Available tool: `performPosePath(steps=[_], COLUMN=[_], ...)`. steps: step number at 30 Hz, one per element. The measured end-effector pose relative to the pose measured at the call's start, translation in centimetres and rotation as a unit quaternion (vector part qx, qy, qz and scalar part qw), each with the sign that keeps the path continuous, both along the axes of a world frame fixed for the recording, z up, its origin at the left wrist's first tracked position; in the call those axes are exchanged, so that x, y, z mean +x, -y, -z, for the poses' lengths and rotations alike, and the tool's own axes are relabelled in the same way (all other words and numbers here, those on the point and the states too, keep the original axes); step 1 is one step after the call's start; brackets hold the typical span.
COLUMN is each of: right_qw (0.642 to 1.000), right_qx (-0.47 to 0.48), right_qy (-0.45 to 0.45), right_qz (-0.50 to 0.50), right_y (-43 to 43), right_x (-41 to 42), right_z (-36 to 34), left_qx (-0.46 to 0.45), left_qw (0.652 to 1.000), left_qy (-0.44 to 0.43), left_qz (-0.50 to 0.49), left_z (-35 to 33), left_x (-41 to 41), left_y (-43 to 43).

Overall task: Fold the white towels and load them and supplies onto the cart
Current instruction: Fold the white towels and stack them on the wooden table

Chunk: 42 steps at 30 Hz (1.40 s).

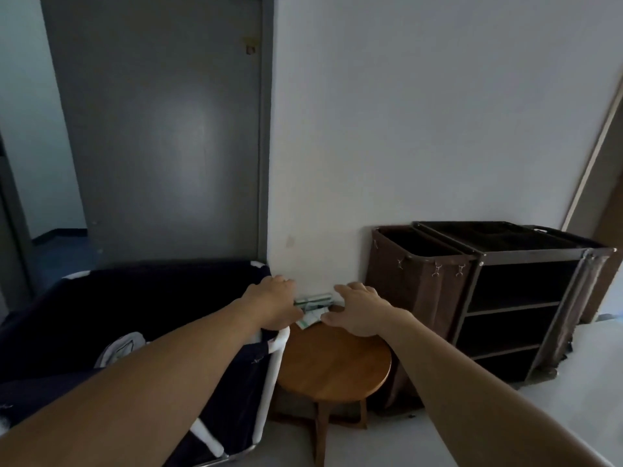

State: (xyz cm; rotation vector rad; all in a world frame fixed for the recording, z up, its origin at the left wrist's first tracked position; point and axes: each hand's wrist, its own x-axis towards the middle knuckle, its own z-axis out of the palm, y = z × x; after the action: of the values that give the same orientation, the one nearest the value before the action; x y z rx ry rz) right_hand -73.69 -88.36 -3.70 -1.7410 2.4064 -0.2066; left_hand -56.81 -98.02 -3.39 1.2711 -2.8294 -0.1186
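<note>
1. Fingers [352, 288] of the right hand [359, 311] reach forward, loosely spread, holding nothing; those of the left hand [273, 303] stretch out close together, also holding nothing
2. Between the hands lie green-and-white supply packets [312, 310], at the far edge of the round wooden table [333, 365] by the wall; whether a thumb touches them I cannot tell
3. Gathering supplies looks like the step in hand; next, both hands must close round the pile
4. Further out, a dark laundry bin [101, 308] on the left holds a white towel [121, 345]; the cart [519, 298] stands well apart to the right
</note>
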Motion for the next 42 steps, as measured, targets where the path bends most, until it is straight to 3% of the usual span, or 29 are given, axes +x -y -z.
performPosePath(steps=[13,21,30,37,42], right_qw=[0.999,0.998,0.986,0.965,0.954], right_qx=[0.029,0.059,0.086,0.132,0.187], right_qy=[-0.017,-0.013,0.006,0.028,0.064], right_qz=[0.001,-0.031,-0.140,-0.224,-0.225], right_y=[20.9,32.6,47.6,56.2,60.8], right_x=[-4.1,-7.3,-10.1,-6.3,-2.8], right_z=[1.0,4.3,8.1,13.0,18.2], left_qx=[0.039,0.084,0.153,0.186,0.230], left_qw=[0.999,0.996,0.979,0.957,0.936], left_qy=[-0.013,-0.016,-0.008,-0.006,-0.011], left_qz=[-0.019,-0.033,-0.137,-0.222,-0.265], left_z=[1.5,5.9,9.3,13.6,18.4], left_x=[-3.1,-5.7,-6.4,-3.2,0.2], left_y=[21.5,31.8,42.2,47.4,51.0])
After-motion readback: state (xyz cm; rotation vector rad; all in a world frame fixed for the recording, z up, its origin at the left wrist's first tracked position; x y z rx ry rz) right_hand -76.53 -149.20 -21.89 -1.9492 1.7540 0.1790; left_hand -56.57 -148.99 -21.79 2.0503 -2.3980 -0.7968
